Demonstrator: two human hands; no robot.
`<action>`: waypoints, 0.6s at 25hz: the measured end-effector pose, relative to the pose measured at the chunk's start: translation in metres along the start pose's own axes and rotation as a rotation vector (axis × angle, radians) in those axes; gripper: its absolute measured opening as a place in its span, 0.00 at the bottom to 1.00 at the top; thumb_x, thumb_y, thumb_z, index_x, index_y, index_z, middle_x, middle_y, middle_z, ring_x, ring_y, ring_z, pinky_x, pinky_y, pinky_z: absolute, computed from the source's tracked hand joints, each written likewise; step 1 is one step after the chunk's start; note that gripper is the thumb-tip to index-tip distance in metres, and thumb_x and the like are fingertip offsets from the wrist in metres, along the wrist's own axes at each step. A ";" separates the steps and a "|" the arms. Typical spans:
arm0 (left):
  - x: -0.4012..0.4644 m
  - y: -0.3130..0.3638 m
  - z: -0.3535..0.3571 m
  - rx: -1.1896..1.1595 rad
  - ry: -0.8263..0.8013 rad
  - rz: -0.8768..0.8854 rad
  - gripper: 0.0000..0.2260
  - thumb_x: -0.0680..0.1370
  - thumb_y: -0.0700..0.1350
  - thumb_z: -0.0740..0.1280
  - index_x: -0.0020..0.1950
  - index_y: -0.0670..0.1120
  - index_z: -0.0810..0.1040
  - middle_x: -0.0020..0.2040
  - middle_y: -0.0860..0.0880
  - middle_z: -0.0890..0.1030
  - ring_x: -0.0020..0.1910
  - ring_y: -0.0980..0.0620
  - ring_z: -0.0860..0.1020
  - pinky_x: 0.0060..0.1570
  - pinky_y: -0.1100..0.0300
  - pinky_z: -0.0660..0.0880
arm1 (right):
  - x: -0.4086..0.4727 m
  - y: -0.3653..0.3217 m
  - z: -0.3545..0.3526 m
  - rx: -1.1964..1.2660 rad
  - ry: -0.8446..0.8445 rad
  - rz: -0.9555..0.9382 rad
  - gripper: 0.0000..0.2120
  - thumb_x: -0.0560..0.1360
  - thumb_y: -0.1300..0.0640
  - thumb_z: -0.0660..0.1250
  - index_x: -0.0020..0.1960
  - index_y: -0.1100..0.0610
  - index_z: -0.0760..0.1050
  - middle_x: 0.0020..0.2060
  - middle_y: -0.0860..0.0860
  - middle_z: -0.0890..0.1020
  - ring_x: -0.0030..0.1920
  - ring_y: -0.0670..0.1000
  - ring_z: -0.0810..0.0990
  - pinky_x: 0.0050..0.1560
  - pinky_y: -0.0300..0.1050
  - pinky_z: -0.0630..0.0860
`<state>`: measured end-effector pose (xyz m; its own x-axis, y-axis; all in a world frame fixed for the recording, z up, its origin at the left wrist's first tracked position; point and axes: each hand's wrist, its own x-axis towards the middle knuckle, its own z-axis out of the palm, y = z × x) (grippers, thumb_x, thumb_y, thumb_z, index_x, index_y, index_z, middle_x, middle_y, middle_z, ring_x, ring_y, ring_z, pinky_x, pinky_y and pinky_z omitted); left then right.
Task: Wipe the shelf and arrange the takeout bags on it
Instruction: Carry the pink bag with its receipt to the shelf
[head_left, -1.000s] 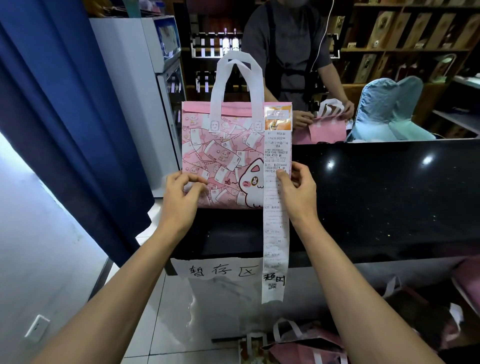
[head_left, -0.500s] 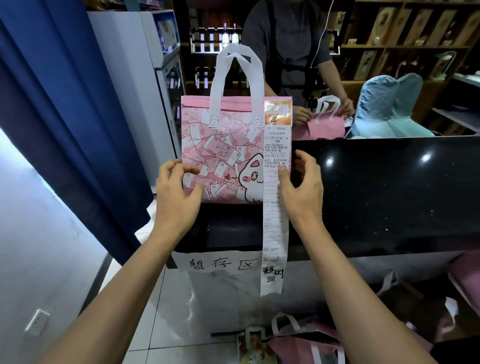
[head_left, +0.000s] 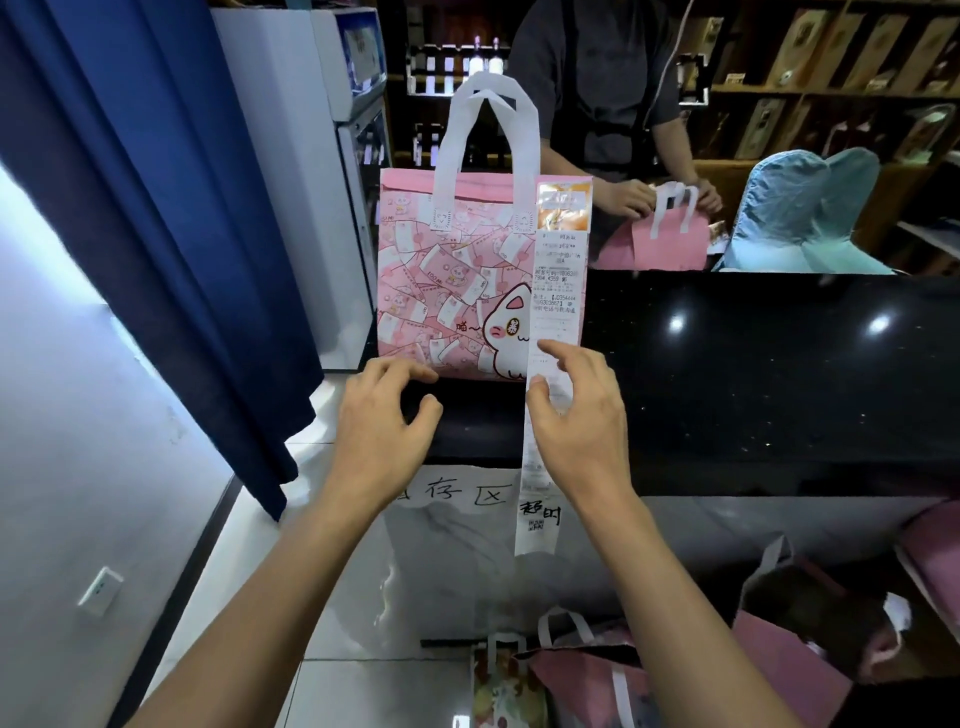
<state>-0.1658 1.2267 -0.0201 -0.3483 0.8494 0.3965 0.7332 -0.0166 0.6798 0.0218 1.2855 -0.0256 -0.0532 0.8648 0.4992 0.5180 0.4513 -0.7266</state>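
Note:
A pink takeout bag (head_left: 452, 291) with white handles and a cat print stands upright at the left end of the glossy black shelf (head_left: 753, 389). A long white receipt (head_left: 558, 270) is fixed to its top right corner and hangs down over the shelf's front edge. My left hand (head_left: 384, 421) hovers just below the bag's lower left corner, fingers loosely curled and holding nothing. My right hand (head_left: 582, 415) is at the bag's lower right corner with spread fingers, its forefinger and thumb lying against the receipt.
Behind the shelf a person handles another pink bag (head_left: 660, 244), beside a light blue bag (head_left: 800, 218). A blue curtain (head_left: 156, 208) and a white cabinet (head_left: 301, 182) stand at the left. More bags (head_left: 582, 680) sit on the floor below. A handwritten paper label (head_left: 462, 493) hangs on the shelf front.
Both hands have let go of the bag's sides and drawn back and down toward its base. The bag stays standing on the shelf.

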 end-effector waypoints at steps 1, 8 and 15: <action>-0.007 0.003 -0.001 0.001 0.007 -0.021 0.10 0.77 0.43 0.67 0.57 0.51 0.80 0.58 0.56 0.75 0.57 0.57 0.68 0.60 0.60 0.65 | -0.004 -0.003 0.002 0.026 -0.032 -0.008 0.17 0.77 0.56 0.66 0.66 0.50 0.76 0.60 0.45 0.77 0.61 0.47 0.75 0.64 0.52 0.74; -0.070 0.012 -0.020 0.068 0.134 -0.211 0.08 0.77 0.45 0.66 0.53 0.55 0.80 0.54 0.56 0.76 0.54 0.54 0.75 0.52 0.65 0.72 | -0.029 -0.017 0.020 0.208 -0.312 -0.139 0.16 0.78 0.56 0.66 0.66 0.49 0.76 0.58 0.44 0.78 0.62 0.46 0.76 0.65 0.52 0.74; -0.171 0.025 -0.049 0.113 0.301 -0.436 0.08 0.76 0.46 0.65 0.54 0.56 0.78 0.57 0.56 0.75 0.56 0.64 0.74 0.59 0.63 0.72 | -0.089 -0.042 0.033 0.355 -0.603 -0.245 0.16 0.78 0.57 0.66 0.65 0.49 0.77 0.57 0.43 0.77 0.58 0.43 0.75 0.62 0.44 0.74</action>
<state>-0.1162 1.0550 -0.0410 -0.7742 0.5757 0.2630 0.5357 0.3748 0.7567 -0.0233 1.1974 -0.0551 -0.6447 0.6546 0.3949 0.1290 0.6024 -0.7877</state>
